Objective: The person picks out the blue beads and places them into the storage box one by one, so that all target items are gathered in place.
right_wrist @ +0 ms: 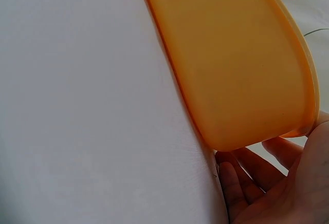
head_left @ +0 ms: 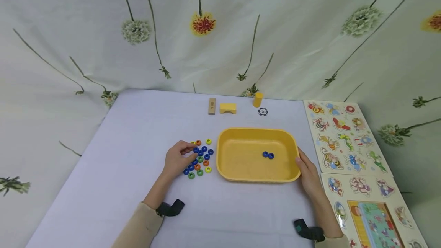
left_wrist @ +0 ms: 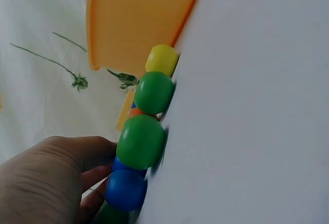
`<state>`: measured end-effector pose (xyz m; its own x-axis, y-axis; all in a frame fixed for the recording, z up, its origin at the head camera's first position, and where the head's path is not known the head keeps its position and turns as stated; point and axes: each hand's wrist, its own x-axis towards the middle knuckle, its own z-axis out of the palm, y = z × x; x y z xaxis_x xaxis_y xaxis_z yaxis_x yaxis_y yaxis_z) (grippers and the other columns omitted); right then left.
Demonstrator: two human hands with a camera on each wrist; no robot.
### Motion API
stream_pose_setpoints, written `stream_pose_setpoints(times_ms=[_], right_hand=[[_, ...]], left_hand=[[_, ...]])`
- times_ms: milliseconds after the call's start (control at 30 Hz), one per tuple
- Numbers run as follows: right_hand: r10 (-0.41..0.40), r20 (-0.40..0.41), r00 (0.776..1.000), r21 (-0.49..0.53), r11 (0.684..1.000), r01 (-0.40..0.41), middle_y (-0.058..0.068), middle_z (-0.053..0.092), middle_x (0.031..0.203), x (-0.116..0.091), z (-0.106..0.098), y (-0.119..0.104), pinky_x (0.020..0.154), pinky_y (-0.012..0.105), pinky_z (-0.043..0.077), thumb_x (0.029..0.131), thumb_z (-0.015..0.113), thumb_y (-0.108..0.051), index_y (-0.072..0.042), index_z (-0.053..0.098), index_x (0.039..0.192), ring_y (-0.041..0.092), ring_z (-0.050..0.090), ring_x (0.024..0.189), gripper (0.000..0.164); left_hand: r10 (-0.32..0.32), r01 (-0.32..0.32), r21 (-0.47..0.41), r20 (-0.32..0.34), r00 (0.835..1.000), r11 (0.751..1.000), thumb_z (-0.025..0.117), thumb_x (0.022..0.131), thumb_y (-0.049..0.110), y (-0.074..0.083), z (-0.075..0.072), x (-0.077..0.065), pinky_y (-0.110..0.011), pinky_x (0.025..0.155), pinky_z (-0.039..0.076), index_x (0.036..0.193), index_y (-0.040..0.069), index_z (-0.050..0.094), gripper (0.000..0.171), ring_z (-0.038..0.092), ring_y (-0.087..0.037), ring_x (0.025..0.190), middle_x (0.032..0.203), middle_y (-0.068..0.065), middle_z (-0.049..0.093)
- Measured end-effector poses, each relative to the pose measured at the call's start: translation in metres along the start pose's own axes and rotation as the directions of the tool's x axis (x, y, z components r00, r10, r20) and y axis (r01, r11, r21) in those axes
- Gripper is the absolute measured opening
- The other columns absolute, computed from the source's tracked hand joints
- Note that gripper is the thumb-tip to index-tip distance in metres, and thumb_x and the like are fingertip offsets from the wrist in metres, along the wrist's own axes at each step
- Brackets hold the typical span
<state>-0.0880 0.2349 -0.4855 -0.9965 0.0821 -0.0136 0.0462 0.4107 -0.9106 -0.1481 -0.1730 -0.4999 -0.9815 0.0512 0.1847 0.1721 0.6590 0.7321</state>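
My left hand (head_left: 177, 160) reaches into a loose cluster of beads from the left, thumb and index finger at either side of a blue bead (head_left: 196, 150). In the left wrist view, green beads (left_wrist: 141, 142) and a blue bead (left_wrist: 126, 190) stand in front of that hand and hide its fingertips. My right hand (head_left: 308, 171) holds the right end of a yellow tray (head_left: 255, 181), thumb at the rim and fingers against the outside wall. Two blue beads (head_left: 268, 155) lie together inside the tray, right of its middle.
Behind the tray stand a wooden block (head_left: 211, 106), a yellow arch block (head_left: 228, 108) and a yellow cylinder (head_left: 257, 100), with a round chip (head_left: 263, 111) lying near them. Sticker-like picture boards (head_left: 339, 137) cover the table's right side. Orange and yellow beads (head_left: 208, 169) lie among the cluster.
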Motion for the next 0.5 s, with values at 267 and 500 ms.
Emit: stream_pose_setpoints(times_ms=[267,500], right_hand=[[0.007,-0.003,1.0,-0.001,1.0,-0.007,0.003,0.031,0.143,-0.001,0.0,0.002,0.106,0.044,0.02,0.094,0.033,-0.041,-0.019,0.031,0.138,0.023,0.023,0.133,0.049],[0.0,-0.009,1.0,0.005,1.0,0.001,0.003,0.032,0.142,0.0,0.0,0.001,0.106,0.042,0.021,0.094,0.033,-0.041,-0.017,0.031,0.138,0.021,0.024,0.132,0.051]], left_hand=[[-0.007,0.007,-0.001,-0.064,0.998,1.0,0.071,0.073,0.019,0.008,0.004,0.0,-0.022,0.064,0.042,0.095,0.015,0.067,0.023,0.051,-0.01,0.074,0.082,0.002,0.058],[0.018,-0.021,-0.19,-0.018,1.0,0.982,0.07,0.075,0.015,0.054,-0.002,0.008,-0.018,0.066,0.049,0.099,0.015,0.065,0.024,0.055,-0.009,0.075,0.086,0.002,0.059]])
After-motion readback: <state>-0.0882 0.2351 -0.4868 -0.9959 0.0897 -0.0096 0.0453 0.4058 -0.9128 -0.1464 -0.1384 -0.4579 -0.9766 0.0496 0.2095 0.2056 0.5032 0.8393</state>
